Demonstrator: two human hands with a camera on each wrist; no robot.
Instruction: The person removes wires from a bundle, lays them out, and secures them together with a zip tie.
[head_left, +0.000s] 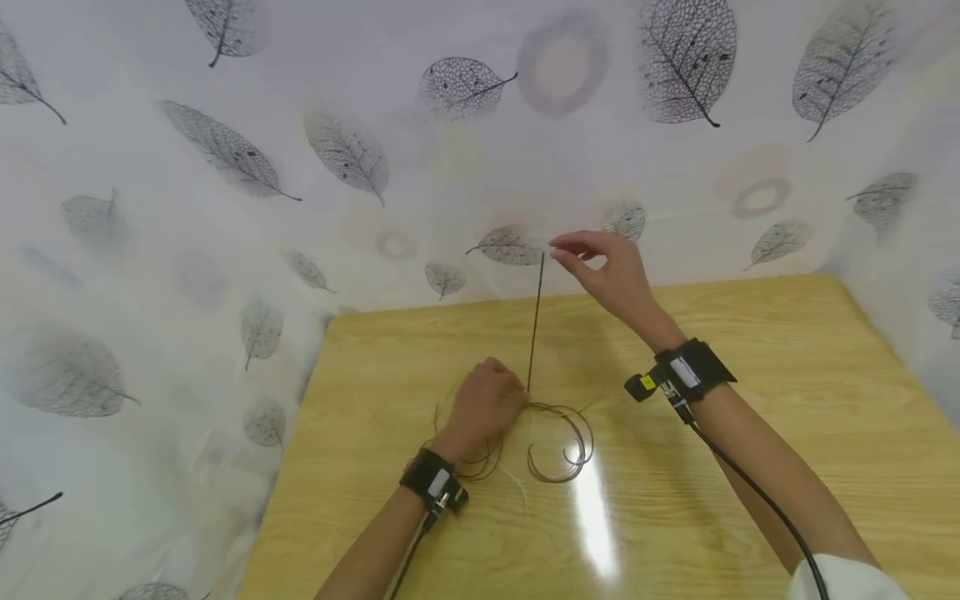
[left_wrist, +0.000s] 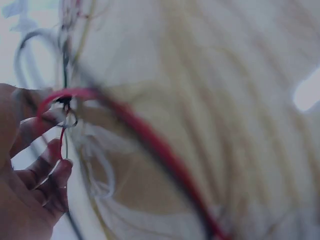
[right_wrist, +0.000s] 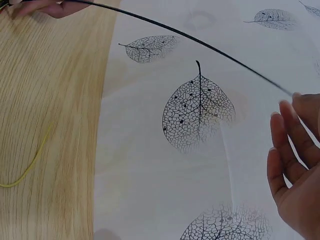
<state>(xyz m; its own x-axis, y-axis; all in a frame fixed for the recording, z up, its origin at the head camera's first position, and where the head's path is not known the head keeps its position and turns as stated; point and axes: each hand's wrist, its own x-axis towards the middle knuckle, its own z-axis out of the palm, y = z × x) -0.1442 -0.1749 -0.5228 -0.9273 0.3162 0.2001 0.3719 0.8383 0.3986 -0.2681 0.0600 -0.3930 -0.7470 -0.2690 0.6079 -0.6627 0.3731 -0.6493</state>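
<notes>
A thin dark braided cord runs nearly straight up from the left hand toward the right hand. My right hand pinches its upper end between thumb and forefinger; in the right wrist view the cord bows slightly to those fingertips. Low over the table, my left hand pinches the cord's base, where several thin strands meet. Curled brown strands spread from there to both sides. Close up in the left wrist view, a red strand and dark strands pass the left fingers, with a small dark knot beside them.
The wood-grain table meets a pale, leaf-printed covering at the back and sides. A yellow strand curves over the wood. Cables run from both wrist cameras, the right one along the forearm.
</notes>
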